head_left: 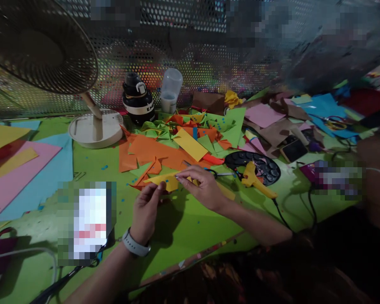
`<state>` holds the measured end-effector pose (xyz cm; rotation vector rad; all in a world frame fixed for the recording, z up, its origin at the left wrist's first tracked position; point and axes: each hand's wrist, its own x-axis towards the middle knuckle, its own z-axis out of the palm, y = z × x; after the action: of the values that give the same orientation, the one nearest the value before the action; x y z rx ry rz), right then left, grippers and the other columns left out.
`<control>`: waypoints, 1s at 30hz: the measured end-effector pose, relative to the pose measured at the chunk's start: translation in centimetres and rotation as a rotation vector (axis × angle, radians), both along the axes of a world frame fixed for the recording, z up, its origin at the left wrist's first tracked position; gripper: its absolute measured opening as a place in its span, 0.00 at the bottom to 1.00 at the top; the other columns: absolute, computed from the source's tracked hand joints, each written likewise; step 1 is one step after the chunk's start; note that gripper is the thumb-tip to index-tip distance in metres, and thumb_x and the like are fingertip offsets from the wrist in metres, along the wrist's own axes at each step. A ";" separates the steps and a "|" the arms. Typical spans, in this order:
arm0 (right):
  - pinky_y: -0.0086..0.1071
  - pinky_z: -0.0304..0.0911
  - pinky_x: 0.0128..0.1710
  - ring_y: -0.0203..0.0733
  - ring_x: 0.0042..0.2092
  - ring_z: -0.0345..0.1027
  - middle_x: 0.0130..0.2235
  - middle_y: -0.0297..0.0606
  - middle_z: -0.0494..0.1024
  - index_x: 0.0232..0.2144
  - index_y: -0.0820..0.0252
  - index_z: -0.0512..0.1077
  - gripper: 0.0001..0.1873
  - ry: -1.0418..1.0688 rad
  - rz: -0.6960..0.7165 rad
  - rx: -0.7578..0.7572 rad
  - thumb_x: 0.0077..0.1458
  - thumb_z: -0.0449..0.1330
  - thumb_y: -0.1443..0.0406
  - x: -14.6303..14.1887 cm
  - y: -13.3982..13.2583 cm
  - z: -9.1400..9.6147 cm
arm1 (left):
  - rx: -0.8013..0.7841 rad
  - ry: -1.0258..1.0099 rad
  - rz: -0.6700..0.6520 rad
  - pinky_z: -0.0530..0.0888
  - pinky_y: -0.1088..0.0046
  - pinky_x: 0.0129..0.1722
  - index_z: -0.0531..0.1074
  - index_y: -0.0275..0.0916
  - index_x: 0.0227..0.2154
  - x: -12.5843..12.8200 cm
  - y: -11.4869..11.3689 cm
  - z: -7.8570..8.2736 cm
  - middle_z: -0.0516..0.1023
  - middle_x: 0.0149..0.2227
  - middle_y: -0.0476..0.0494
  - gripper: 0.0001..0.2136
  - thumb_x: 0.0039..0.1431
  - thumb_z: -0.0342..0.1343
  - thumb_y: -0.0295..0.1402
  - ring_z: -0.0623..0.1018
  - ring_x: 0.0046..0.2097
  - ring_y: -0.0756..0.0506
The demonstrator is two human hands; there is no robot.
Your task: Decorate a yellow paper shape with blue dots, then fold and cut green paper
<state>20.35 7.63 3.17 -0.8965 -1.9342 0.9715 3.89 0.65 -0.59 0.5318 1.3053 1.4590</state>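
My left hand, with a pale watch strap on the wrist, pinches the lower edge of a piece of yellow paper between thumb and fingers. Small blue dots show on this paper. At its upper edge are the pinched fingertips of my right hand; what they hold, if anything, is too small to make out. Behind my right hand lie scissors, partly hidden. Orange paper pieces and a yellow strip lie just beyond my hands.
A yellow glue gun rests by a black palette tray at right, its cord running forward. A fan, a black bottle and a clear bottle stand behind. Coloured sheets and a lit phone lie left. Another person sits at right.
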 end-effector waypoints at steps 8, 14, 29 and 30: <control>0.42 0.64 0.52 0.41 0.42 0.72 0.40 0.38 0.80 0.44 0.51 0.78 0.12 -0.173 0.001 0.418 0.63 0.56 0.65 -0.1 0.4 -1.5 | 0.001 0.004 -0.108 0.73 0.77 0.31 0.75 0.39 0.29 0.6 -0.8 0.1 0.77 0.31 0.51 0.11 0.49 0.68 0.40 0.77 0.32 0.51; 0.43 0.65 0.51 0.42 0.42 0.71 0.41 0.38 0.81 0.44 0.53 0.78 0.12 -0.196 0.024 0.512 0.62 0.58 0.67 0.4 0.7 -1.4 | 0.000 0.002 -0.157 0.70 0.80 0.30 0.74 0.38 0.28 0.3 -0.6 0.1 0.75 0.25 0.52 0.11 0.50 0.68 0.39 0.73 0.27 0.54; 0.46 0.60 0.54 0.48 0.53 0.68 0.51 0.43 0.77 0.51 0.53 0.74 0.20 -0.328 0.174 0.713 0.57 0.61 0.56 1.7 1.2 -0.4 | 0.073 0.011 -0.220 0.70 0.78 0.34 0.74 0.39 0.29 -0.4 -0.7 0.1 0.74 0.26 0.52 0.09 0.54 0.65 0.39 0.72 0.29 0.53; 0.46 0.59 0.54 0.48 0.53 0.68 0.52 0.44 0.77 0.52 0.53 0.74 0.22 -0.331 0.184 0.732 0.57 0.61 0.55 1.9 1.3 -0.3 | 0.076 0.004 -0.221 0.70 0.78 0.34 0.74 0.39 0.29 -0.4 -0.7 0.1 0.74 0.26 0.52 0.09 0.54 0.65 0.39 0.72 0.29 0.53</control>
<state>22.21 8.92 2.87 -0.4667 -2.4297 0.1509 3.47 -0.02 -0.45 0.7069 1.1583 1.3272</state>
